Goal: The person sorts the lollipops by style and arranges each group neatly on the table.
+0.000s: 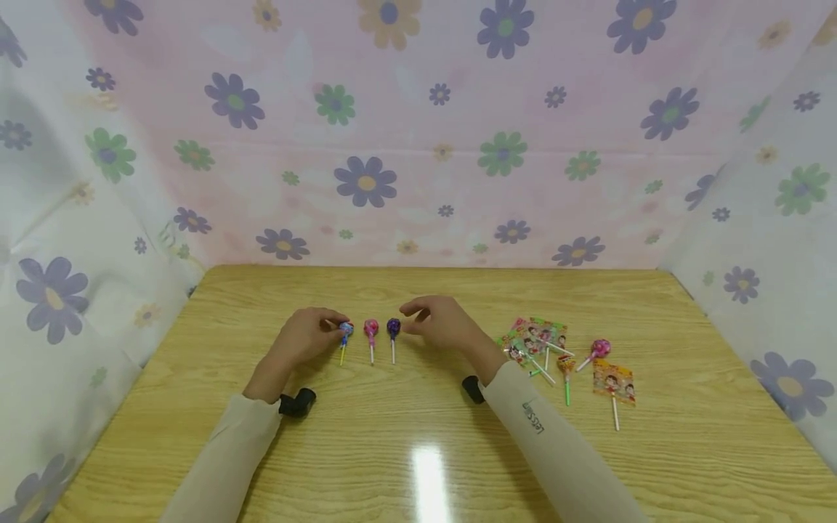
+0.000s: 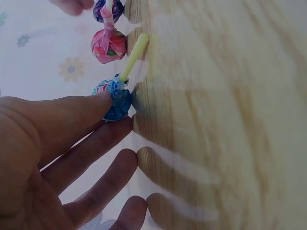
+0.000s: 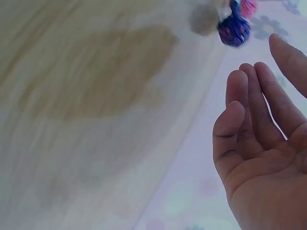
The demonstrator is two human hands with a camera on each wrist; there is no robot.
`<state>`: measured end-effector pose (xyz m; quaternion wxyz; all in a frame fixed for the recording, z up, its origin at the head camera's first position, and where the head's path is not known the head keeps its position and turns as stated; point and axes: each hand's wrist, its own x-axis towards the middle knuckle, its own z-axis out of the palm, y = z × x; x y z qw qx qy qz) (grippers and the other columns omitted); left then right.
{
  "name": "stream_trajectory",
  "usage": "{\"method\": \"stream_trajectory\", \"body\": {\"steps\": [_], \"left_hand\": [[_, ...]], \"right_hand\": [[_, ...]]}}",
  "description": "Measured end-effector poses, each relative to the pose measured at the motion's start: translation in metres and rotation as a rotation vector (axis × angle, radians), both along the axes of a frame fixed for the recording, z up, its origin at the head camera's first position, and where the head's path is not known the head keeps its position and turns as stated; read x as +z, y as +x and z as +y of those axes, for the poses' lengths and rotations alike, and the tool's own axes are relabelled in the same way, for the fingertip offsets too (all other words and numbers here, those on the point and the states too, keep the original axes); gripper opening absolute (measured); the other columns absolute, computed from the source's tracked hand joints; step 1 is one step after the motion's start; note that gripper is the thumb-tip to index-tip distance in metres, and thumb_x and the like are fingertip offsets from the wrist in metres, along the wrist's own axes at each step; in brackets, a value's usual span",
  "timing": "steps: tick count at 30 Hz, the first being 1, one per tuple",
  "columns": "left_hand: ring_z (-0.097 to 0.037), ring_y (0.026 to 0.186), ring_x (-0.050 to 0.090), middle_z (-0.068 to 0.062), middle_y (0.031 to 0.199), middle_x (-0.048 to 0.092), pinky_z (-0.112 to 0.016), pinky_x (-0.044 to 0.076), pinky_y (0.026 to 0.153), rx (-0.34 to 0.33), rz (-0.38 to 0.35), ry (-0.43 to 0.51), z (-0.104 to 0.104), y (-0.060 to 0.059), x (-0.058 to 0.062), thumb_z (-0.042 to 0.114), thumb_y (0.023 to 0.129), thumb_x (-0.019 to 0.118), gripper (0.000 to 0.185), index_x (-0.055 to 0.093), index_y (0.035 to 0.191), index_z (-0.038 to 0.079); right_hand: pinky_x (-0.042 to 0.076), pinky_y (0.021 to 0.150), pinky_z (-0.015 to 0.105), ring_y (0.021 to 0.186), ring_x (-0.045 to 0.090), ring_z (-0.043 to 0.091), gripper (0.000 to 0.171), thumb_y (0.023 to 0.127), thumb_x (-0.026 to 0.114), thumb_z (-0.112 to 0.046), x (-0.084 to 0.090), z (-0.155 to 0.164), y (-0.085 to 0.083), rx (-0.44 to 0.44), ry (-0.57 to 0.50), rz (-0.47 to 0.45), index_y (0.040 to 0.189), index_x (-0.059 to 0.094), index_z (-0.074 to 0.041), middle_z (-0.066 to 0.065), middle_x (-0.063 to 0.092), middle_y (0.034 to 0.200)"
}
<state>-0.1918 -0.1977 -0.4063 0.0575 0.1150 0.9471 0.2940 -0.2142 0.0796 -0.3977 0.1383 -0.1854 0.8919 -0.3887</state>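
Blue lollipop [image 1: 346, 329] is toward the left on our table [image 1: 366, 436], pinched in our left hand [image 1: 305, 335]; rightward come a pink lollipop [image 1: 371, 327], then a purple lollipop [image 1: 393, 327] near our right hand [image 1: 447, 323], its relaxed fingers holding nothing.

A blue lollipop [image 1: 346, 329], a pink lollipop [image 1: 371, 327] and a purple lollipop [image 1: 393, 327] make a row on the worktop [image 1: 366, 428], a little bit apart. All are wrapped, with round tops at the far end. The blue one has a yellow stick [image 1: 342, 356], and the left grip [image 1: 306, 336] pinches its top. The other two have white sticks [image 1: 394, 353].
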Motion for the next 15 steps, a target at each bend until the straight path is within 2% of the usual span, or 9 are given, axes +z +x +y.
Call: {"method": "stream_trajectory", "body": {"steps": [4, 10, 11, 15], "left_hand": [[-0.027, 0.099, 0.068, -0.011, 0.109, 0.074, -0.048, 0.054, 0.087, 0.011, 0.006, -0.003, -0.002, 0.001, -0.001, 0.019, 0.097, 0.064, 0.026, 0.073, 0.120, 0.013], [-0.026, 0.099, 0.068, -0.010, 0.109, 0.074, -0.048, 0.053, 0.088, 0.015, 0.001, 0.009, 0.000, 0.001, 0.000, 0.021, 0.097, 0.064, 0.025, 0.073, 0.120, 0.014], [-0.026, 0.098, 0.068, -0.010, 0.109, 0.074, -0.048, 0.053, 0.088, 0.017, -0.002, 0.007, 0.001, 0.001, 0.000, 0.021, 0.097, 0.064, 0.025, 0.073, 0.120, 0.014], [-0.026, 0.095, 0.068, -0.010, 0.105, 0.075, -0.047, 0.054, 0.085, 0.015, -0.004, -0.008, 0.002, 0.000, 0.002, 0.021, 0.096, 0.065, 0.025, 0.073, 0.119, 0.013]], "right_hand": [[0.052, 0.091, 0.042, 0.110, 0.062, 0.020, 0.040, 0.096, 0.067, -0.029, 0.008, 0.019, 0.007, 0.011, -0.015, 0.068, 0.133, 0.064, -0.015, 0.003, 0.066, 0.132], [0.049, 0.075, 0.036, 0.110, 0.062, 0.022, 0.039, 0.097, 0.066, -0.033, 0.020, 0.060, 0.022, -0.035, 0.005, 0.147, 0.132, 0.065, -0.017, 0.005, 0.066, 0.132], [0.049, 0.072, 0.035, 0.108, 0.062, 0.022, 0.039, 0.097, 0.066, -0.032, 0.022, 0.068, 0.025, -0.043, 0.010, 0.156, 0.132, 0.065, -0.016, 0.006, 0.066, 0.131], [0.049, 0.064, 0.033, 0.083, 0.064, 0.024, 0.039, 0.096, 0.067, -0.033, 0.024, 0.095, 0.036, -0.085, 0.038, 0.166, 0.131, 0.065, -0.017, 0.010, 0.066, 0.129]]}}
